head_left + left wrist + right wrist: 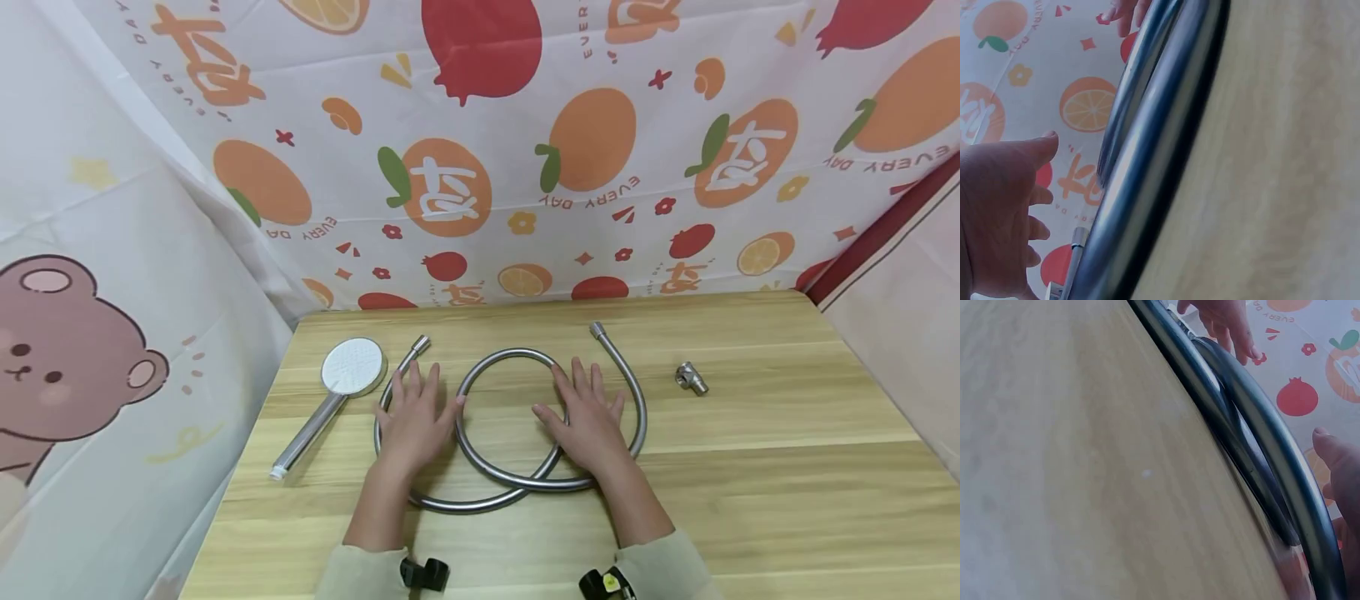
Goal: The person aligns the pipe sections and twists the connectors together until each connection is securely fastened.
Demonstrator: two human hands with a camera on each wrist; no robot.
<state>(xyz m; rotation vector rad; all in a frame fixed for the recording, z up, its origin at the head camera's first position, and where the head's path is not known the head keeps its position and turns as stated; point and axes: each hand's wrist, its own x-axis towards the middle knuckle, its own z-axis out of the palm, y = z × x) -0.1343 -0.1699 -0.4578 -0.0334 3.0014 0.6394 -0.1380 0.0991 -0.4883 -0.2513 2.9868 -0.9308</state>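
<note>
A coiled metal shower hose lies on the wooden table, its two loops crossing near the front and both ends pointing to the back. My left hand is spread palm down over the coil's left side, fingers straight. On the right side my right hand lies likewise, fingers spread across the hose. Left of the left hand is a shower head with a white face and chrome handle. A small metal fitting sits to the right of the right hand. In the left wrist view, the hose passes close beside the hand.
The wooden table reaches back to a fruit-print cloth hanging behind it. A pale cloth with a pink bear hangs at the left. Each sleeve end carries a black wrist camera mount.
</note>
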